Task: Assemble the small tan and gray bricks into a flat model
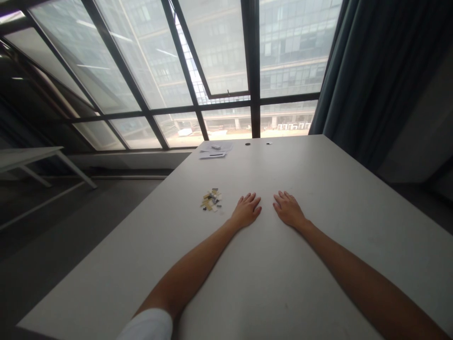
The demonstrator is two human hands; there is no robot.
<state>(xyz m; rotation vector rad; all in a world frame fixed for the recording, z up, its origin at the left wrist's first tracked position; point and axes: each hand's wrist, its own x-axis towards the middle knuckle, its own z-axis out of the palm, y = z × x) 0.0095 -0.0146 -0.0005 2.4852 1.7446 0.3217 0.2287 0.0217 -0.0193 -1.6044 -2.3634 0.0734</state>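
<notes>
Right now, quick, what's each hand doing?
Left hand: open, palm down on the flat white table, holding nothing.
Right hand: open, palm down there too, holding nothing.

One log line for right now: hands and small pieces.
left hand: palm-down on table | right hand: palm-down on table | small pieces: piled left of left hand

The left hand (247,210) and right hand (289,208) lie palm down, fingers spread and apart, on the white table (269,269), a pile of small pieces (211,200) beside the left hand, papers (207,155) farther back.
</notes>
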